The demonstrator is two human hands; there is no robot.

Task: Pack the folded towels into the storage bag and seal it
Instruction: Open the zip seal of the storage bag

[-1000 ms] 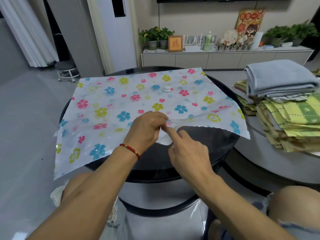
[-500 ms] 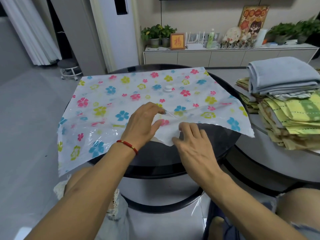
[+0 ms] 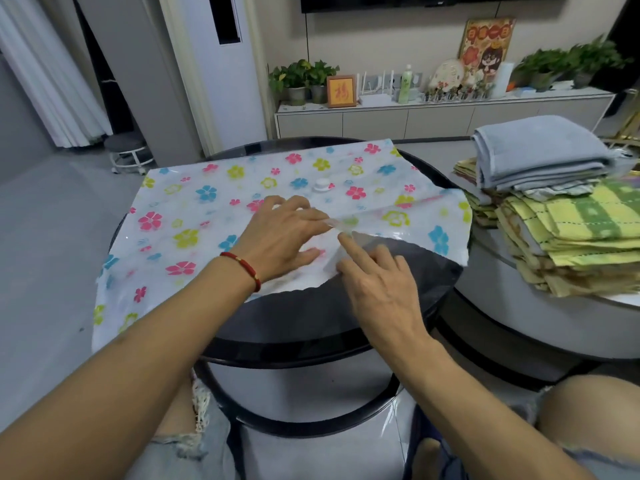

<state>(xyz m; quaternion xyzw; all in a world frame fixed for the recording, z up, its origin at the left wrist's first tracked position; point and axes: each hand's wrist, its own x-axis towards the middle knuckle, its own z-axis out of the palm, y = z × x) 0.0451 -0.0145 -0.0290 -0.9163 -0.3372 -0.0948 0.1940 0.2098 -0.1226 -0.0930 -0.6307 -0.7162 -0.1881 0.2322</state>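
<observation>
My left hand point(image 3: 280, 237) has lifted the top film of the flowered storage bag point(image 3: 214, 216) on the black round table point(image 3: 311, 327), pinched; right hand point(image 3: 377, 282), loosely open, slips under. Mouth opening; folded towels point(image 3: 554, 209) wait alongside, unpacked

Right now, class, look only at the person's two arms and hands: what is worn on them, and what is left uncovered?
Both forearms are bare, with no sleeves in view. The left hand has a thin red cord bracelet with a small gold bead around its wrist. The right hand and its wrist carry nothing: no watch, ring or glove shows on either hand.
</observation>
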